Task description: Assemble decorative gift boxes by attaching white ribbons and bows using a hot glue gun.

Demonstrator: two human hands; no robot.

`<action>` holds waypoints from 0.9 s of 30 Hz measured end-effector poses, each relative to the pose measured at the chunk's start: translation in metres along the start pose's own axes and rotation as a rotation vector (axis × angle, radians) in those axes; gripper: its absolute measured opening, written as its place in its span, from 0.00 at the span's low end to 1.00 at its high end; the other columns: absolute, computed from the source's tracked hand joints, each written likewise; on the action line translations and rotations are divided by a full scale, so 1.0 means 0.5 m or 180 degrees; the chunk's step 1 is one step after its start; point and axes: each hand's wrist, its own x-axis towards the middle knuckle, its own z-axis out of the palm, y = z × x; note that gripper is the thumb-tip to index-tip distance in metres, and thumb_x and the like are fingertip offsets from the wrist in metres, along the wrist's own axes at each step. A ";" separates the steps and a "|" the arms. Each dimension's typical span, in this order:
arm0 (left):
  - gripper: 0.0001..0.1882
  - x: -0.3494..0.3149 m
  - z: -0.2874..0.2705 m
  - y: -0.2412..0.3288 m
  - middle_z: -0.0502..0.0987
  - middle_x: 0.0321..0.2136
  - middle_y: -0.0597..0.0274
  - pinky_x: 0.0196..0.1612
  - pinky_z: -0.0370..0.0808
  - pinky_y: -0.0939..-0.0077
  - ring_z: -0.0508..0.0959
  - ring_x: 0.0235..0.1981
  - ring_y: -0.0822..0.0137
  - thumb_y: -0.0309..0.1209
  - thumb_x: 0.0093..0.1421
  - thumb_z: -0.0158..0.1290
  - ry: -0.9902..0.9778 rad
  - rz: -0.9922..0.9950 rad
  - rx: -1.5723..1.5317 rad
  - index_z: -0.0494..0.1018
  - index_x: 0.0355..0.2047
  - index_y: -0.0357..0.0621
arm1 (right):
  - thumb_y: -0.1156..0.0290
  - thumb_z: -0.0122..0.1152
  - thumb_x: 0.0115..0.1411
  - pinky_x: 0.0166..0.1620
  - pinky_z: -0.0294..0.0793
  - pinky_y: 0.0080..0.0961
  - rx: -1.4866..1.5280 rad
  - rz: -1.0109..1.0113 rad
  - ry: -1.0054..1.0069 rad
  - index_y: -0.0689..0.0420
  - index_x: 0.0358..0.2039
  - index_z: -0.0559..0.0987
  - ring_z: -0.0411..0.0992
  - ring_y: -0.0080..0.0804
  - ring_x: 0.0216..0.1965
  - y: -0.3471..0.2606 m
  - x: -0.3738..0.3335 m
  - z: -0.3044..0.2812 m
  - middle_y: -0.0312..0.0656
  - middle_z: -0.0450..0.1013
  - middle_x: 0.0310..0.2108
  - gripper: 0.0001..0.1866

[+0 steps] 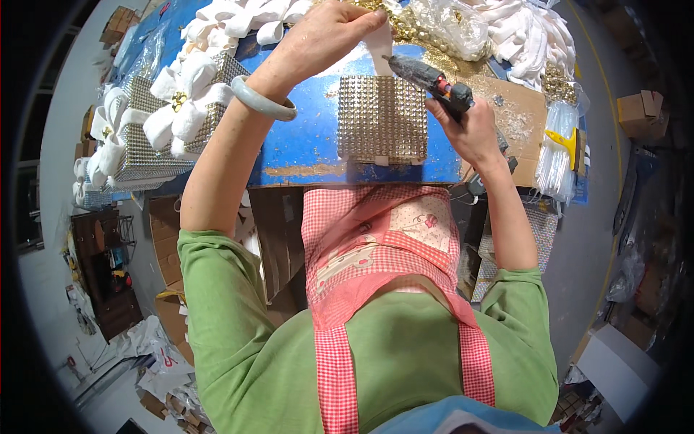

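Note:
My right hand (473,130) is wrapped round a dark glue gun (426,78) with a red part, its nozzle pointing up and left. The nozzle tip is at or very near a white ribbon strip (378,54); contact I cannot make out. Raised at the far edge of the work area, my left hand (340,32) pinches the upper end of that strip, which hangs down behind a box covered in gold-silver rhinestone mesh (383,119). The box stands near the front edge of the blue table (300,148), between my arms.
Finished-looking rhinestone boxes with white fabric bows (184,101) crowd the left side. White ribbon strips (531,36) and gold trim in clear plastic (455,29) lie at the back. Cardboard (517,108), white sticks in a bundle (558,148) and a yellow scraper (564,145) are at right.

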 end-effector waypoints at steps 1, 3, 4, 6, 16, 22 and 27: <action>0.27 0.000 0.004 -0.007 0.80 0.31 0.58 0.38 0.72 0.77 0.77 0.33 0.74 0.50 0.65 0.45 0.0051 0.0192 -0.0082 0.77 0.43 0.36 | 0.50 0.60 0.57 0.24 0.68 0.35 -0.0056 0.0166 -0.0123 0.54 0.31 0.80 0.72 0.42 0.21 0.002 0.000 0.004 0.45 0.72 0.18 0.18; 0.27 0.001 0.007 -0.013 0.80 0.31 0.58 0.38 0.72 0.77 0.77 0.33 0.73 0.50 0.64 0.45 0.0106 0.0379 -0.0163 0.77 0.43 0.35 | 0.48 0.59 0.56 0.25 0.68 0.36 -0.0110 0.0328 -0.0250 0.54 0.31 0.80 0.73 0.43 0.21 0.014 0.000 0.018 0.46 0.72 0.18 0.20; 0.27 0.002 0.008 -0.015 0.80 0.32 0.58 0.38 0.72 0.77 0.77 0.34 0.73 0.50 0.64 0.45 0.0092 0.0448 -0.0140 0.77 0.43 0.35 | 0.45 0.58 0.56 0.26 0.69 0.36 -0.0229 0.0371 -0.0280 0.54 0.31 0.80 0.73 0.44 0.22 0.029 -0.002 0.030 0.46 0.72 0.19 0.22; 0.27 -0.001 0.010 -0.017 0.80 0.32 0.57 0.39 0.73 0.77 0.78 0.34 0.72 0.49 0.65 0.45 0.0084 0.0505 -0.0120 0.77 0.43 0.35 | 0.43 0.57 0.56 0.27 0.69 0.37 -0.0345 0.0407 -0.0320 0.55 0.31 0.80 0.74 0.45 0.23 0.034 0.000 0.039 0.47 0.73 0.19 0.24; 0.17 -0.120 0.061 0.046 0.82 0.31 0.56 0.33 0.76 0.76 0.80 0.29 0.71 0.37 0.65 0.46 -0.0164 -0.0042 -0.0255 0.79 0.38 0.37 | 0.54 0.58 0.60 0.36 0.73 0.23 0.2323 0.1317 0.0089 0.62 0.36 0.79 0.76 0.25 0.32 0.067 -0.064 0.038 0.39 0.78 0.31 0.20; 0.12 -0.258 0.221 0.014 0.80 0.34 0.50 0.36 0.74 0.71 0.80 0.34 0.61 0.31 0.62 0.49 0.0523 0.0070 -0.0896 0.78 0.36 0.36 | 0.62 0.61 0.60 0.42 0.68 0.22 0.2286 0.1138 0.0767 0.61 0.38 0.75 0.69 0.22 0.36 0.070 -0.129 0.147 0.36 0.73 0.34 0.15; 0.08 -0.290 0.298 0.011 0.66 0.20 0.59 0.31 0.65 0.67 0.67 0.25 0.61 0.30 0.59 0.53 0.1466 0.0173 -0.0098 0.80 0.32 0.40 | 0.66 0.62 0.59 0.39 0.68 0.21 0.2349 0.1265 0.1017 0.61 0.37 0.73 0.68 0.23 0.33 0.062 -0.139 0.178 0.36 0.71 0.31 0.12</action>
